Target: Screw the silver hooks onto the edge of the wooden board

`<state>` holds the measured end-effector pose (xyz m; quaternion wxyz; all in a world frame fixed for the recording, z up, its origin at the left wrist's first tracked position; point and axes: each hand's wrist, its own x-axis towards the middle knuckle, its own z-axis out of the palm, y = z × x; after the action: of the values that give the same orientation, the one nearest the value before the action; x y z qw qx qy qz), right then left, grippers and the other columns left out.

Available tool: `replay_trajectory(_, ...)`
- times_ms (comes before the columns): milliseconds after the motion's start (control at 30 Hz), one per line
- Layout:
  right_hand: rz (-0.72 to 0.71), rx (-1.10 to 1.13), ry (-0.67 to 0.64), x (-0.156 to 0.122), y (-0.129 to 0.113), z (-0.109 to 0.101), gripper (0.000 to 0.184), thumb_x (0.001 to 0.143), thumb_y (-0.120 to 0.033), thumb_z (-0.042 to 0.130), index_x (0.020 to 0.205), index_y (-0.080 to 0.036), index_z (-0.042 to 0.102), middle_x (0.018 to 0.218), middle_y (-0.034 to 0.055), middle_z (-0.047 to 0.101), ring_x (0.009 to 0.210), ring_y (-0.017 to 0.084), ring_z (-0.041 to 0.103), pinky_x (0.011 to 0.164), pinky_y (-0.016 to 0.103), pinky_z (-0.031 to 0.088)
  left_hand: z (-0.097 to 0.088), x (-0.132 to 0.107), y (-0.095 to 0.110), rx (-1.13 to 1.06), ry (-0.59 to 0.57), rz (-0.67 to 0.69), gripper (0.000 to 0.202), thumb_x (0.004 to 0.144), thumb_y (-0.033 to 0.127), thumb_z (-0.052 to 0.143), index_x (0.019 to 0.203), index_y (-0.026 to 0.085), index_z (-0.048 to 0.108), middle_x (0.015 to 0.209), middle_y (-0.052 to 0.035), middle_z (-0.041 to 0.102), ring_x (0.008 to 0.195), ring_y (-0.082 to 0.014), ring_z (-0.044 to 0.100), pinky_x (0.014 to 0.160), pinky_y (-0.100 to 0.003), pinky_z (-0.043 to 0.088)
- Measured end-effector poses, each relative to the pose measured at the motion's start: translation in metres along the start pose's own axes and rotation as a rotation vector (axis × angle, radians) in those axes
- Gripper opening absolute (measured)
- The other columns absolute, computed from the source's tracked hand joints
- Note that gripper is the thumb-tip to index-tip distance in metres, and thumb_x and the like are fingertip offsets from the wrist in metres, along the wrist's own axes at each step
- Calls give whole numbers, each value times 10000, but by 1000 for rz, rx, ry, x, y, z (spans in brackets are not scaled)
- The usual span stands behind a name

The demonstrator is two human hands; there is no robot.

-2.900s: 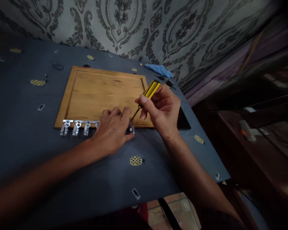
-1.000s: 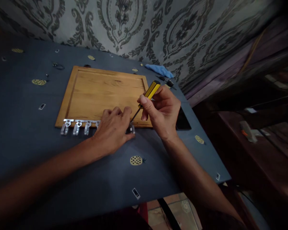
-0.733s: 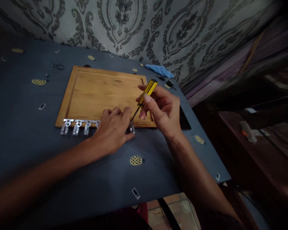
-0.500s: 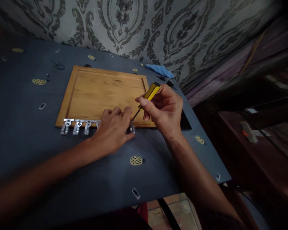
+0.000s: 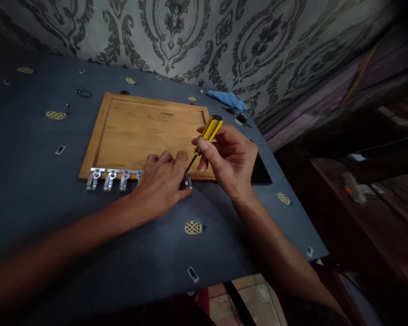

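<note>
A wooden board (image 5: pixel 149 131) with a raised frame lies flat on the table. Along its near edge runs a metal hook rail (image 5: pixel 112 174) with several double hooks. My left hand (image 5: pixel 161 185) lies over the rail's right part, fingers bent over the board and thumb near the last hook, holding the rail against the edge; its palm hides the middle hooks. Between the fingertips of my right hand (image 5: pixel 233 158) is a yellow-and-black screwdriver (image 5: pixel 211 130). Its shaft slants down to the rail's right end, where the tip meets the metal beside my left thumb; the screw itself is too small to make out.
A blue cloth (image 5: pixel 227 98) and a dark pointed tool (image 5: pixel 240 116) lie at the back right. Part of a black flat object (image 5: pixel 261 170) shows beyond my right wrist. Small metal bits (image 5: pixel 83 93) lie back left. The patterned wall borders the table (image 5: pixel 139 258).
My right hand and the screwdriver handle have shifted slightly left, with the fingers turned round the handle. The left hand, rail and board have stayed in place.
</note>
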<state>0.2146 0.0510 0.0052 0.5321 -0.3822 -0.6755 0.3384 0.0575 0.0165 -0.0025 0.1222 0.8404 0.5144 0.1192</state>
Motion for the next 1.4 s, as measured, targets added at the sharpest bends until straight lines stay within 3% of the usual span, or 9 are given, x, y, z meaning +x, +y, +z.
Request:
replay_trajectory(267, -20, -32, 132, 1, -2, -1, 293, 856, -554, 719, 904, -277, 637, 827, -14, 638, 476, 74, 497, 360, 230, 442, 1, 1, -1, -24, -3, 3, 546, 842, 347, 765, 1244, 156, 448, 1083, -105, 719, 1140, -326, 574, 932, -441, 412)
replay_trajectory(533, -8, -5, 65, 1, 0, 2, 325, 840, -558, 736, 853, -263, 602, 768, -40, 604, 438, 49, 479, 344, 213, 419, -3, 1, 1, -21, -46, -10, 543, 856, 345, 759, 1255, 133, 460, 1144, -127, 700, 1163, -339, 571, 950, -452, 409)
replay_trajectory(733, -1, -7, 30, 0, 3, 2, 281, 863, -523, 725, 887, -275, 595, 819, -38, 603, 484, 54, 508, 366, 209, 421, -1, 0, 0, -12, -14, 0, 548, 854, 352, 757, 1257, 147, 448, 1138, -125, 707, 1148, -332, 573, 940, -450, 413)
replay_trajectory(1000, -25, 46, -14, 3, 9, -3, 379, 749, -494, 839, 914, -280, 574, 744, -82, 617, 468, 40, 505, 368, 163, 430, 4, 0, -2, -19, 14, 22, 579, 853, 363, 758, 1278, 145, 430, 1120, -118, 713, 1148, -336, 578, 927, -448, 423)
replay_trajectory(1200, 3, 19, -66, 6, 0, -7, 315, 852, -531, 733, 987, -261, 642, 816, -44, 676, 463, 48, 536, 382, 190, 464, 1, 0, -1, -12, -11, 11, 573, 851, 353, 764, 1272, 136, 443, 1124, -122, 704, 1152, -334, 573, 938, -448, 416)
replay_trajectory(1400, -39, -24, 73, 3, 0, 0, 346, 801, -526, 784, 763, -231, 606, 715, -55, 591, 433, 45, 486, 329, 187, 423, 1, 0, -2, -17, -6, 12, 580, 854, 356, 766, 1284, 139, 443, 1159, -125, 700, 1161, -331, 572, 946, -444, 410)
